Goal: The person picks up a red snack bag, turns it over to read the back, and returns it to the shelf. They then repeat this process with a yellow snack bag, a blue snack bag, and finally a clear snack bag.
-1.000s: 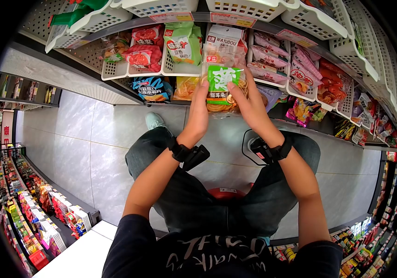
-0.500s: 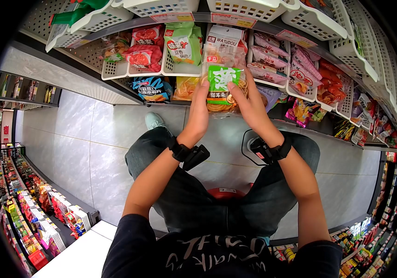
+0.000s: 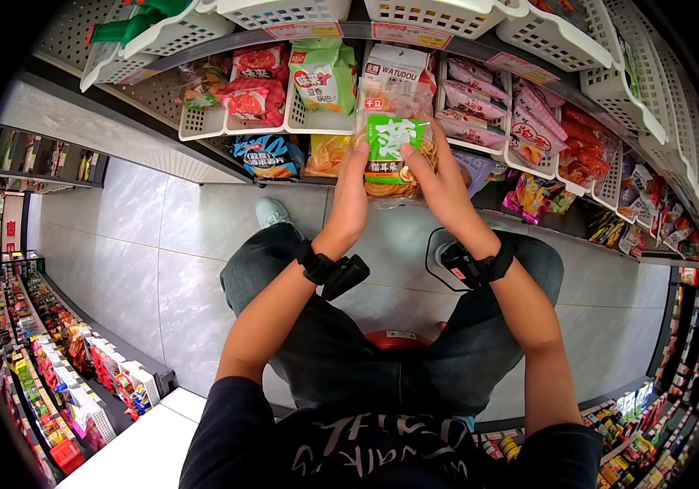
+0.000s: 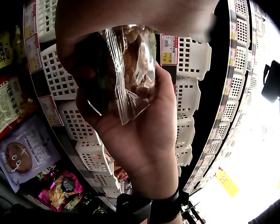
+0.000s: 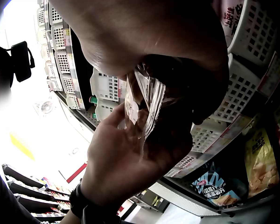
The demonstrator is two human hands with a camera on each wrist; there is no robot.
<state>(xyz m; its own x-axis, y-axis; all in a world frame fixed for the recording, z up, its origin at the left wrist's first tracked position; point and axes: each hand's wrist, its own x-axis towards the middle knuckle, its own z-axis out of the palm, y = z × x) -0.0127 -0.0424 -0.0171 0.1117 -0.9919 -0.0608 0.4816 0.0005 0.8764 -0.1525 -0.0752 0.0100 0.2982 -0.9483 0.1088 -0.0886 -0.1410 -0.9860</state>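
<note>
Both hands grip a clear snack bag with a green label (image 3: 386, 134), held upright before the shelf in the head view. My left hand (image 3: 348, 196) is on its left side, and my right hand (image 3: 447, 187) is on its right with the thumb over the front. In the left wrist view, the bag's crimped seam (image 4: 121, 79) shows between my left hand (image 4: 130, 14) above and my right hand (image 4: 140, 135) below. The right wrist view shows the bag's edge (image 5: 151, 107) between the two hands; the fingers behind it are dark.
White baskets hold a green snack bag (image 3: 321, 77), red bags (image 3: 253, 99) and pink packets (image 3: 470, 102). Below them lie a blue bag (image 3: 268, 156) and a yellow bag (image 3: 325, 153). A red stool (image 3: 398, 339) is under the person; grey floor (image 3: 202, 220) surrounds it.
</note>
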